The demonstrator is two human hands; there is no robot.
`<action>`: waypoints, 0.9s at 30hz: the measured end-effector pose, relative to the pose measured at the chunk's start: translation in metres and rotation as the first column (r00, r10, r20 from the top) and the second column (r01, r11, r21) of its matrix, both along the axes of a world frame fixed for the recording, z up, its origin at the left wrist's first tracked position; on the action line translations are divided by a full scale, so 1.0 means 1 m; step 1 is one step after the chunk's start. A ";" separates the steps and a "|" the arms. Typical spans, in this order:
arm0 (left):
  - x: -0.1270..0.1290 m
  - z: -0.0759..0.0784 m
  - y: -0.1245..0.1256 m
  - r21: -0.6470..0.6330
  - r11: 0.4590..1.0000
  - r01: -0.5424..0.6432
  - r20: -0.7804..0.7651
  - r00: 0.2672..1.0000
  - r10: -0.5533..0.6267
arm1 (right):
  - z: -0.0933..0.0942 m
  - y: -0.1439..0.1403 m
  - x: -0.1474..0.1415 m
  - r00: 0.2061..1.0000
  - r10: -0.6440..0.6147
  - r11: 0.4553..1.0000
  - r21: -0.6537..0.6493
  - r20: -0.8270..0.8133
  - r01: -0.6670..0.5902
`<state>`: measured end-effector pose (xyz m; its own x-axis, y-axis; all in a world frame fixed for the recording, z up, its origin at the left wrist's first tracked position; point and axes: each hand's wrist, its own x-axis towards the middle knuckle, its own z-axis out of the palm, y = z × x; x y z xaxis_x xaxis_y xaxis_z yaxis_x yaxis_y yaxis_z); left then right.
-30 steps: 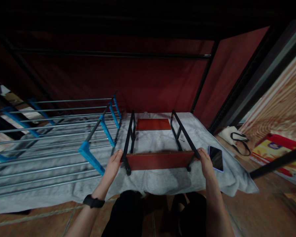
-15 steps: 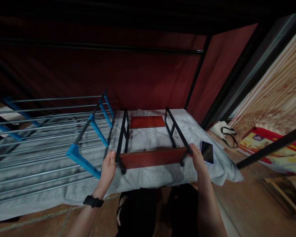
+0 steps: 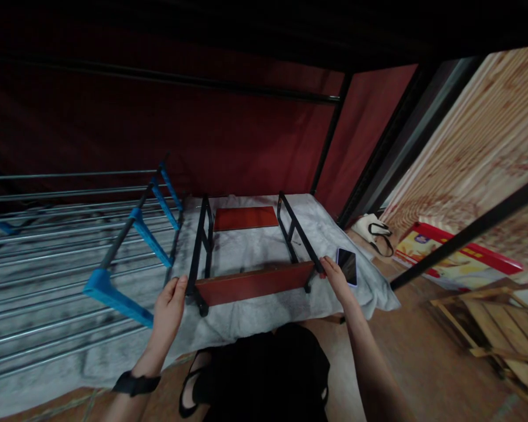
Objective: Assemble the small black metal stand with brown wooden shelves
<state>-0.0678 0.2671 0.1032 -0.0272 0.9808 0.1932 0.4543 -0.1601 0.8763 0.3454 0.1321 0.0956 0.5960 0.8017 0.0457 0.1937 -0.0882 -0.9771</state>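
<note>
Rack point(image 3: 250, 258) drifts left in my view since earlier frame; left hand point(image 3: 169, 308) and right hand point(image 3: 334, 280) clasp its near black side frames over grey towel point(image 3: 264, 316). Phone point(image 3: 347, 265) close: I keep lift level.

Home floor space: tiled floor point(image 3: 422, 363), drying rack point(image 3: 70, 234), tote bag point(image 3: 372, 225).

- No readable text, label, brand or no. anywhere.
- Red/yellow box point(image 3: 449, 264) at right: print on top w/ a blue patch, too blurred to read.
- Phone point(image 3: 347, 265): screen dark, nothing shown.
- Watch point(image 3: 136, 384) on left wrist: no face legible.
</note>
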 end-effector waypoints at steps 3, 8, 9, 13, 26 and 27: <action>-0.001 0.000 0.003 -0.051 0.998 0.042 -0.003 0.999 -0.042 | 0.004 0.001 -0.002 1.000 0.012 1.000 0.009 0.022 -0.012; 0.000 0.002 0.004 -0.001 0.998 0.065 -0.072 0.995 -0.065 | 0.008 0.005 -0.005 1.000 -0.003 1.000 0.029 0.020 0.002; 0.001 0.002 0.003 0.008 0.998 0.060 -0.074 0.996 -0.059 | 0.007 0.005 -0.005 1.000 -0.003 1.000 0.022 0.020 0.002; 0.004 0.002 -0.001 0.031 0.999 0.044 -0.059 0.997 -0.042 | 0.005 0.004 -0.001 0.999 0.035 0.999 -0.021 0.031 -0.034; 0.004 -0.002 -0.001 0.035 0.997 0.071 0.018 0.997 -0.071 | 0.008 0.004 0.001 0.996 0.058 0.996 -0.069 -0.065 -0.062; 0.005 -0.002 -0.002 0.029 0.998 0.063 0.039 0.997 -0.065 | 0.008 0.004 0.001 0.995 0.057 0.995 -0.074 -0.078 -0.063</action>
<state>-0.0633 0.2653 0.1015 0.0272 0.9751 0.2200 0.4069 -0.2118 0.8886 0.3463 0.1360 0.1038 0.5464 0.8354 -0.0603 0.1269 -0.1538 -0.9799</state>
